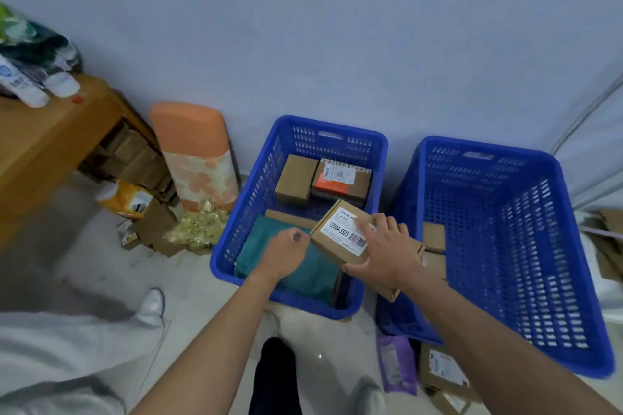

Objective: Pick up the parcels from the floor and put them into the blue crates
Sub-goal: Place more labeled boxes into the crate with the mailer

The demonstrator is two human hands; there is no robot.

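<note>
Two blue crates stand by the wall: the left crate [236, 232] and the right crate [566, 246]. My right hand [387, 253] grips a small brown cardboard parcel with a white label [340, 232] over the left crate's right side. My left hand [286, 254] hovers with curled fingers over a teal soft parcel [313, 276] inside that crate, close to the box's left corner. Two cardboard boxes [296, 178] lie at the crate's far end. Small boxes [433, 236] sit in the right crate's near left corner.
On the floor near my feet lie a purple packet [394, 364] and labelled cardboard boxes [441, 371]. A wooden table [43, 145] stands at left, with an orange roll [195, 158], boxes and gold wrappers beside it. A wall rises behind the crates.
</note>
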